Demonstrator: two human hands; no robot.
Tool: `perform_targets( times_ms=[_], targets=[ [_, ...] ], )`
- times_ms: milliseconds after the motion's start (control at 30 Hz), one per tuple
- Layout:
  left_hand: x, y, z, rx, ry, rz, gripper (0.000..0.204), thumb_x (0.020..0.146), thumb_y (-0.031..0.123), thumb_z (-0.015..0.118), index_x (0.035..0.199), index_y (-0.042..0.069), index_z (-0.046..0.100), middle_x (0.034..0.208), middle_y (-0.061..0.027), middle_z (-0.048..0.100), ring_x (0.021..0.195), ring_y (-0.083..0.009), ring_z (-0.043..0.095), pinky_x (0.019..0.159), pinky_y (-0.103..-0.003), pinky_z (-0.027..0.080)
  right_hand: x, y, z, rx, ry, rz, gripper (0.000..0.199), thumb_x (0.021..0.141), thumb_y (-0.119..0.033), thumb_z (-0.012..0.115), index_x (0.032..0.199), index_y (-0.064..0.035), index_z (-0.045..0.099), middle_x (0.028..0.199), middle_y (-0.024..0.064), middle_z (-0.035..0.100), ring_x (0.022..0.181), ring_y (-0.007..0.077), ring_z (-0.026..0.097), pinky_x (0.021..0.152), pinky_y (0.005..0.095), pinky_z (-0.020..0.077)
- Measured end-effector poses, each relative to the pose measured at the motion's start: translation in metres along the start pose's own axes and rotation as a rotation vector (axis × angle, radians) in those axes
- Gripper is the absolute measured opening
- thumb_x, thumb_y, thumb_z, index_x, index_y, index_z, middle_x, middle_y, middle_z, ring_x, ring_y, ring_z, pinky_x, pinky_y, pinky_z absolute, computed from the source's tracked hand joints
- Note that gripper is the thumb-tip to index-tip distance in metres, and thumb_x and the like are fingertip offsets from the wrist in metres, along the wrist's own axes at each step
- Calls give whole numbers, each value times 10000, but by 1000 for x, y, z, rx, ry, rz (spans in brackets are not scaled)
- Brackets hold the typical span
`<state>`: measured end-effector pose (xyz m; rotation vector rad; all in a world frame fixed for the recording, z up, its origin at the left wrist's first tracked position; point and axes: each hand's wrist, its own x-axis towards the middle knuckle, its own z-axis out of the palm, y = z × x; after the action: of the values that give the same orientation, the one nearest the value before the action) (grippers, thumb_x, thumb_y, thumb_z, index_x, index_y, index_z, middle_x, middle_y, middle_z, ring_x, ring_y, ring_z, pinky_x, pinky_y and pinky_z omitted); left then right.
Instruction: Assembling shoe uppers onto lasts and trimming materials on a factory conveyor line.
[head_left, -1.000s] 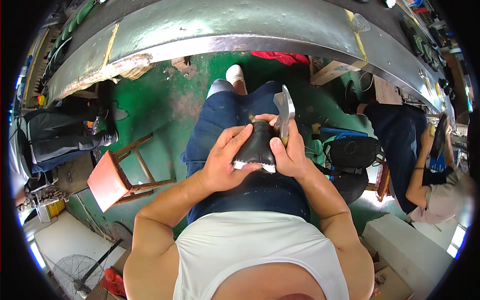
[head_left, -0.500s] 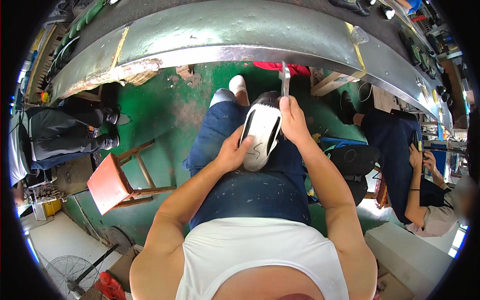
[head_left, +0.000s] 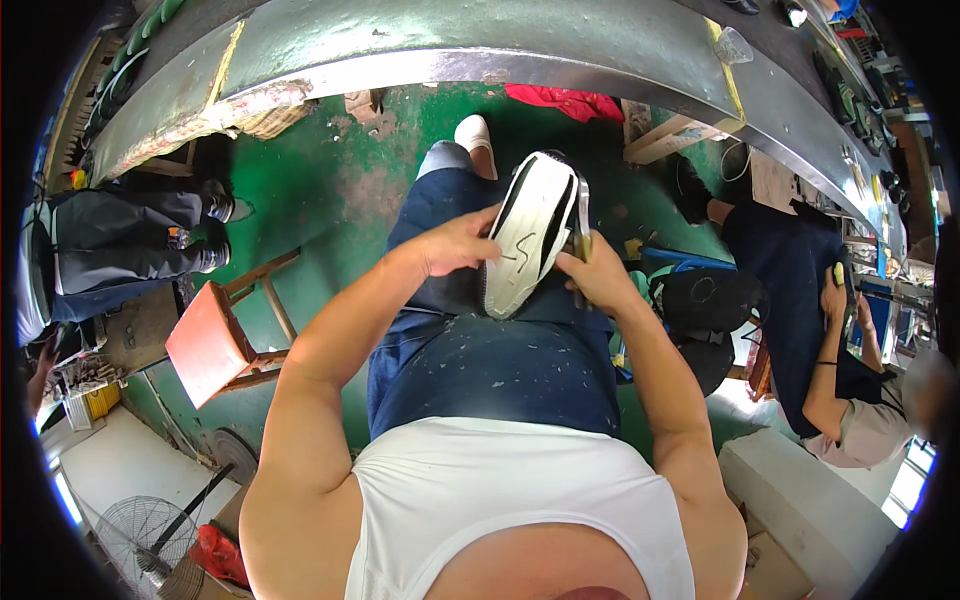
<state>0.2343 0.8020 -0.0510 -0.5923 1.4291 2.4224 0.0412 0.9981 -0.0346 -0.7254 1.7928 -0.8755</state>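
Observation:
An unsoled shoe (head_left: 527, 240) lies bottom up over my lap, its white underside facing me with a dark curved mark drawn on it. Black upper material shows along its edges. My left hand (head_left: 465, 243) grips the shoe's left side, thumb pressed on the white underside. At the right edge my right hand (head_left: 600, 270) is closed round a metal hand tool that looks like pincers (head_left: 583, 205). The tool's upper part lies along the shoe's rim; its jaws are hard to make out.
A long metal-topped bench (head_left: 430, 45) curves across the front. On the left stands a stool with a reddish seat (head_left: 208, 345), near a standing person's legs (head_left: 140, 240). A seated person (head_left: 850, 400) works at the right. A fan (head_left: 150, 550) is at lower left.
The tool has come down from upright above the shoe to lie beside its right edge. The shoe has risen slightly and tilted, and my left hand has moved up with it.

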Motion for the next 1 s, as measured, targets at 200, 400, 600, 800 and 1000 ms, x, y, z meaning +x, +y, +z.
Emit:
perform_targets(
  times_ms=[200,400,600,800,1000],
  targets=[
    [-1,-42,30,-14,241,248,1061,779,-51,673,1620,59,34,1629,-102,251,1489,-189,240,1217,-328,171,-48,-51,-29,-614,-245,-72,334,939,-206,614,1178,23,569,849,212,695,815,452,654,799,479,520],
    [-1,-41,39,-137,246,267,985,824,14,579,1603,7,-24,1641,-156,212,1498,-218,246,1211,-325,195,-29,-63,-16,-1017,-104,-558,290,891,-135,646,1092,67,593,879,190,704,815,436,673,763,475,545],
    [18,-41,47,-634,554,139,710,1086,522,268,1557,-9,291,1596,-123,355,1462,-222,331,1191,-320,250,-13,-59,-7,-1039,-329,-339,242,913,-195,639,991,30,589,846,214,691,786,423,674,706,499,534],
    [38,-65,29,10,844,173,587,1102,407,261,1402,-18,533,1326,-236,620,1219,-348,601,1034,-377,449,-16,-31,12,-666,-268,-294,288,909,-188,653,1092,18,570,969,256,642,933,453,621,820,506,497],
    [34,-58,32,488,960,407,479,1093,303,313,1373,-4,552,1241,-284,636,1160,-446,609,1004,-438,481,-3,-42,-5,-873,-53,-462,334,890,-128,665,1114,77,526,1029,277,627,955,430,637,849,491,519]
  ],
)
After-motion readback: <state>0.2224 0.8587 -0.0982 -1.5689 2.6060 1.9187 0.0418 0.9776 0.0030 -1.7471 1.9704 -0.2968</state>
